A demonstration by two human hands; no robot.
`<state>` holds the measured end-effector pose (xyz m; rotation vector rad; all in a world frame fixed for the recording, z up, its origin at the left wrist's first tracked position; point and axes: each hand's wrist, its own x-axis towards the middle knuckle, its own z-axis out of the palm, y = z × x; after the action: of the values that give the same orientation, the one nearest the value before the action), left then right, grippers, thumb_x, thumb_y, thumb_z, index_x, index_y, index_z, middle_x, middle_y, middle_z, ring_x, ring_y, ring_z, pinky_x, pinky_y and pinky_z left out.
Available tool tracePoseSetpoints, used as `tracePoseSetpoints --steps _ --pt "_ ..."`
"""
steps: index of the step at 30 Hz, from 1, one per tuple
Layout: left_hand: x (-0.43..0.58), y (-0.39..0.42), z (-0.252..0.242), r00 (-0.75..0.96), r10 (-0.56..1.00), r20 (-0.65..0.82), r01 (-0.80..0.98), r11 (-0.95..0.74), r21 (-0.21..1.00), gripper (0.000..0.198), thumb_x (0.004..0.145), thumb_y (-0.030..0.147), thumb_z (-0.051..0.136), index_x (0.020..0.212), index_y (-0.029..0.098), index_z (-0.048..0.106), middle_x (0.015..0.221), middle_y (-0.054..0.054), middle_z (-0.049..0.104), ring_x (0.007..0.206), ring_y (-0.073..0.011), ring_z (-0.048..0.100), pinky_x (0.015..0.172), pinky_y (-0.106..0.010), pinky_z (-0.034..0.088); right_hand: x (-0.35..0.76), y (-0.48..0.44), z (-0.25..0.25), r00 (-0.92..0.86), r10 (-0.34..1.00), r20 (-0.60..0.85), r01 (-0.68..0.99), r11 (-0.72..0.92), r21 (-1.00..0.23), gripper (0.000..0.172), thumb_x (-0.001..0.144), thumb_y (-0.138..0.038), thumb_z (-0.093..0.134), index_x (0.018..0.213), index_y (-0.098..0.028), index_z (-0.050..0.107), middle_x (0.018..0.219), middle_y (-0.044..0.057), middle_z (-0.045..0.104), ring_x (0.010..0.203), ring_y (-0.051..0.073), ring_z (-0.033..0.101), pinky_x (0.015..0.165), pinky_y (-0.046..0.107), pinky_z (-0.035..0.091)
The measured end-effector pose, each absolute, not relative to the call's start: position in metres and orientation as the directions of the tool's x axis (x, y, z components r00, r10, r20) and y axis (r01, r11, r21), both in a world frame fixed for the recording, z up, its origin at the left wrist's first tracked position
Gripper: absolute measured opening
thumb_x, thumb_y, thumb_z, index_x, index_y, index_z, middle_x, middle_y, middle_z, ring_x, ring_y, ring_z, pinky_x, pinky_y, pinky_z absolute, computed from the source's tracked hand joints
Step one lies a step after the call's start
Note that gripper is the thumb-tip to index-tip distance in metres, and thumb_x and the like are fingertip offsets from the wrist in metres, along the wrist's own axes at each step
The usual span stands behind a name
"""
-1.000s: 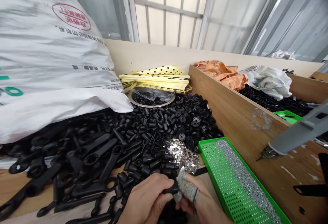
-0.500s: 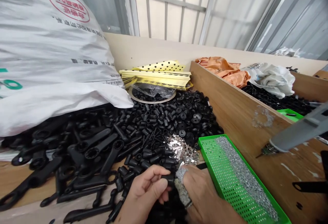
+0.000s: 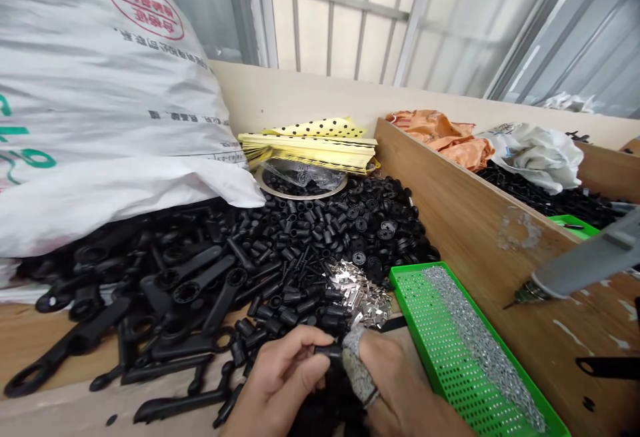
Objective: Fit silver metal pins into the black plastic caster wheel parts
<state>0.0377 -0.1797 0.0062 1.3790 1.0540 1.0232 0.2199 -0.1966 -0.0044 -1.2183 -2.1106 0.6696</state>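
Between thumb and fingers, my left hand (image 3: 287, 377) pinches a short black plastic cylinder (image 3: 328, 351). My right hand (image 3: 385, 377), with a grey cloth wrap (image 3: 356, 363) around a finger, is closed at the cylinder's right end; what its fingertips hold is hidden. Just beyond the hands lie small shiny metal clips (image 3: 357, 290) and loose black cylinders (image 3: 287, 307). A green perforated tray (image 3: 435, 350) with a heap of small silver metal pieces (image 3: 485, 337) stands right of my right hand.
Black handle-like parts (image 3: 200, 283) cover the left, beneath a large white sack (image 3: 115, 110). A metal bowl (image 3: 300, 195) and yellow dotted sheets (image 3: 315, 150) are behind. A wooden divider (image 3: 430, 190) and a grey power screwdriver (image 3: 575, 263) stand at right.
The view has shifted slightly, so the surroundings appear a little further right. Both hands stay together at the black cylinder, with little visible movement.
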Motion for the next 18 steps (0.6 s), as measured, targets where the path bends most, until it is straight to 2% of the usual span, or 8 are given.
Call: tracePoseSetpoints --steps 3,6,10,14,18 --pt "0.040 -0.178 0.006 0.245 0.962 -0.119 -0.113 0.150 0.982 0.027 0.074 0.046 0.069 0.082 0.020 0.070 0.057 0.001 0.062 0.053 -0.0125 0.054 0.051 -0.019 0.042 0.218 -0.188 0.004 -0.487 0.769 0.414 0.620 0.638 -0.456 0.017 0.081 -0.011 0.031 0.076 -0.019 0.045 0.073 0.006 0.055 0.065 0.020 0.049 0.059 0.031 0.039" --pt "0.042 -0.177 0.006 0.256 0.946 -0.199 -0.213 0.257 0.943 0.033 0.068 0.047 0.074 0.081 0.017 0.069 0.057 0.001 0.063 0.051 -0.0100 0.054 0.050 -0.017 0.041 0.218 -0.184 0.012 -0.515 0.723 0.461 0.650 0.680 -0.340 0.015 0.074 -0.009 0.034 0.075 -0.018 0.046 0.071 0.007 0.054 0.062 0.019 0.047 0.056 0.031 0.037" --pt "0.043 -0.176 0.006 0.278 0.921 -0.272 -0.269 0.347 0.898 0.037 0.064 0.047 0.078 0.081 0.016 0.068 0.053 0.003 0.061 0.049 -0.0087 0.054 0.047 -0.016 0.039 0.221 -0.185 0.016 -0.574 0.708 0.413 0.657 0.698 -0.284 0.017 0.067 -0.006 0.038 0.074 -0.015 0.051 0.073 0.010 0.054 0.065 0.021 0.046 0.056 0.031 0.038" --pt "0.042 -0.176 0.007 0.281 0.915 -0.290 -0.268 0.366 0.891 0.039 0.063 0.048 0.078 0.080 0.015 0.068 0.052 0.003 0.061 0.048 -0.0081 0.053 0.048 -0.016 0.039 0.226 -0.185 0.017 -0.635 0.666 0.393 0.644 0.736 -0.207 0.021 0.065 -0.003 0.040 0.077 -0.012 0.055 0.080 0.013 0.056 0.071 0.024 0.047 0.062 0.037 0.041" --pt "0.042 -0.177 0.008 0.275 0.915 -0.296 -0.266 0.368 0.891 0.039 0.063 0.049 0.078 0.079 0.015 0.068 0.055 0.001 0.064 0.047 -0.0082 0.053 0.046 -0.016 0.039 0.230 -0.185 0.020 -0.662 0.659 0.357 0.632 0.747 -0.208 0.021 0.065 -0.001 0.042 0.078 -0.012 0.055 0.083 0.012 0.055 0.073 0.023 0.048 0.064 0.037 0.042"
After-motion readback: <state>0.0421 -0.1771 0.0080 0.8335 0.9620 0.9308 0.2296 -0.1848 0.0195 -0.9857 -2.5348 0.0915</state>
